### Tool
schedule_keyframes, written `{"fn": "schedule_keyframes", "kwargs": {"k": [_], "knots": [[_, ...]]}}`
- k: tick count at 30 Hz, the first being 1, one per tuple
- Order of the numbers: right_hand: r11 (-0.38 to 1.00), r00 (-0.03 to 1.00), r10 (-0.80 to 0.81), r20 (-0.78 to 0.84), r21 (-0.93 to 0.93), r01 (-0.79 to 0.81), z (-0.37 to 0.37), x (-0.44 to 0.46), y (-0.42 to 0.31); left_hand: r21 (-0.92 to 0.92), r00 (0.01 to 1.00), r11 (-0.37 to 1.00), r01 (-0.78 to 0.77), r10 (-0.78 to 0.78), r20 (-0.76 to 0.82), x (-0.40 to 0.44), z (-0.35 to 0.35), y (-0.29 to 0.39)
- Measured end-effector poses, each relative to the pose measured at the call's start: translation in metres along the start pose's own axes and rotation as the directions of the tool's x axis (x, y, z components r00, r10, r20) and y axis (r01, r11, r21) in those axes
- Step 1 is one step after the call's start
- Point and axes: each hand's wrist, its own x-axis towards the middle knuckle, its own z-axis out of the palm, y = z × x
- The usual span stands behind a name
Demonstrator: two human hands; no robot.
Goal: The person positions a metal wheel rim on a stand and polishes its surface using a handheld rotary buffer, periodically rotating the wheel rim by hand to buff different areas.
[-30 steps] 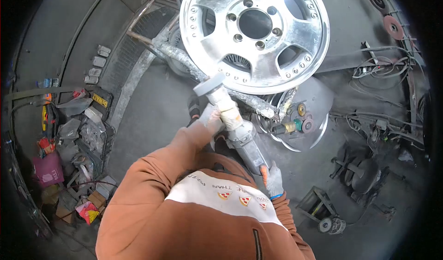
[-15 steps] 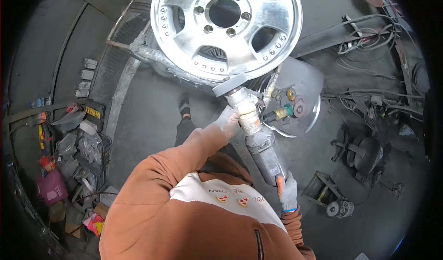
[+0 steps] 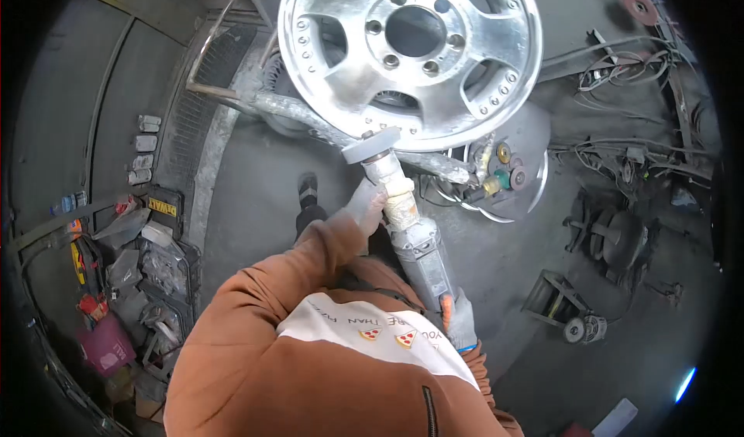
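An angle grinder, dusty and grey with a pale wrapped neck, slants across in front of my body. My left hand, in a whitish glove, is closed round its neck just behind the head. At the rear end, my gloved right hand grips the body, with an orange fingertip showing. The thick pale disc on the grinder's head is seen nearly edge-on. It overlaps the lower edge of a shiny metal wheel rim; whether they touch I cannot tell. The rim lies face up on a pipe frame.
Right of the frame, a grey round surface carries small discs and a green-and-yellow tool. Cables tangle at far right. A motor on a metal frame stands on the floor. Cases and bags line the left side.
The grinder and both hands have shifted left along the rim's lower edge. The rim now appears farther right as the head view has moved. Both hands keep their hold.
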Motion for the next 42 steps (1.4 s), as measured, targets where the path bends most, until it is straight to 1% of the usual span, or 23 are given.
{"fn": "schedule_keyframes", "kwargs": {"k": [1,2,4,5,7,10,12,13,16,17,18,21,24,25,26,28,31,34,36,38,39,40,42], "knots": [[0.998,0.996,0.034,0.079,0.059,-0.038,0.031,-0.001,-0.007,-0.044,1.000,0.999,0.016,-0.016,0.001,-0.008,-0.010,0.038],[0.989,0.987,-0.149,-0.060,-0.026,0.147,0.061,-0.001,0.020,-0.052,1.000,0.998,0.029,-0.029,0.001,-0.007,-0.022,0.050],[0.985,0.986,-0.136,-0.099,0.091,0.145,0.092,-0.002,0.009,-0.060,0.999,0.997,0.043,-0.042,0.019,-0.002,-0.043,0.066],[0.987,0.988,-0.117,-0.105,0.095,0.127,0.099,-0.005,0.002,0.020,1.000,1.000,-0.018,0.018,0.015,0.000,-0.060,0.063],[0.988,0.999,0.042,0.033,0.150,-0.047,0.110,-0.009,-0.013,0.037,0.999,0.998,0.046,-0.046,0.014,-0.006,-0.051,0.097],[0.988,0.996,0.087,-0.017,0.130,-0.084,0.103,-0.016,-0.050,0.050,0.998,0.998,0.042,-0.044,0.047,-0.007,-0.051,0.106],[0.992,0.996,0.062,-0.061,0.118,-0.054,0.093,-0.020,-0.048,0.070,0.987,0.988,0.138,-0.143,0.078,-0.006,-0.045,0.101],[0.994,0.996,0.029,-0.084,0.105,-0.020,0.088,-0.022,-0.045,0.062,0.992,0.996,0.061,-0.067,0.108,-0.010,-0.036,0.096],[0.990,0.990,0.062,-0.124,0.133,-0.045,0.057,-0.022,-0.031,-0.058,0.977,0.984,0.170,-0.160,0.138,-0.004,-0.026,0.060],[0.992,0.986,0.051,-0.161,0.123,-0.031,0.040,-0.023,-0.034,-0.195,0.985,0.967,0.161,-0.145,0.092,-0.001,-0.019,0.041],[0.993,0.984,0.041,-0.173,0.118,-0.020,0.025,-0.022,-0.027,-0.197,0.986,0.969,0.152,-0.133,0.103,0.001,-0.005,0.036],[0.998,0.983,0.015,-0.185,-0.060,-0.027,-0.033,-0.018,0.009,-0.284,0.950,0.910,0.303,-0.266,0.162,0.013,0.032,0.009],[0.984,0.978,0.066,-0.200,-0.150,-0.097,-0.100,-0.015,0.009,-0.372,0.960,0.893,0.252,-0.181,0.216,0.035,0.067,-0.038],[0.986,0.971,0.050,-0.234,-0.143,-0.086,-0.118,-0.015,0.008,-0.442,0.968,0.884,0.155,-0.047,0.246,0.042,0.081,-0.054],[0.988,0.964,0.030,-0.265,-0.140,-0.070,-0.137,-0.014,0.007,-0.503,0.968,0.847,0.173,-0.053,0.245,0.063,0.084,-0.090],[0.985,0.957,0.061,-0.282,-0.140,-0.104,-0.170,-0.010,0.020,-0.495,0.948,0.846,0.195,-0.033,0.317,0.070,0.128,-0.067],[0.975,0.941,-0.031,-0.338,-0.219,-0.046,-0.198,-0.002,0.017,-0.474,0.932,0.844,0.252,-0.079,0.355,0.088,0.155,-0.069],[0.982,0.937,-0.067,-0.343,-0.191,0.000,-0.199,0.012,0.027,-0.534,0.949,0.828,0.171,0.008,0.316,0.083,0.149,-0.086],[0.980,0.961,-0.005,-0.278,-0.192,-0.050,-0.190,0.020,0.030,-0.483,0.967,0.872,0.081,0.050,0.251,0.073,0.134,-0.085],[0.935,0.934,-0.209,-0.290,-0.340,0.104,-0.170,0.033,0.048,-0.470,0.966,0.870,0.151,-0.029,0.257,0.056,0.111,-0.064],[0.947,0.971,-0.106,-0.214,-0.320,0.033,-0.162,0.036,0.037,-0.280,0.978,0.959,0.043,0.017,0.210,0.051,0.095,-0.065],[0.942,0.979,-0.111,-0.171,-0.331,0.049,-0.151,0.039,0.031,-0.068,0.985,0.996,-0.053,0.063,0.162,0.046,0.080,-0.063],[0.954,0.985,-0.117,-0.129,-0.290,0.075,-0.125,0.044,0.015,-0.072,0.990,0.997,-0.008,0.019,0.143,0.032,0.051,-0.043]]}}
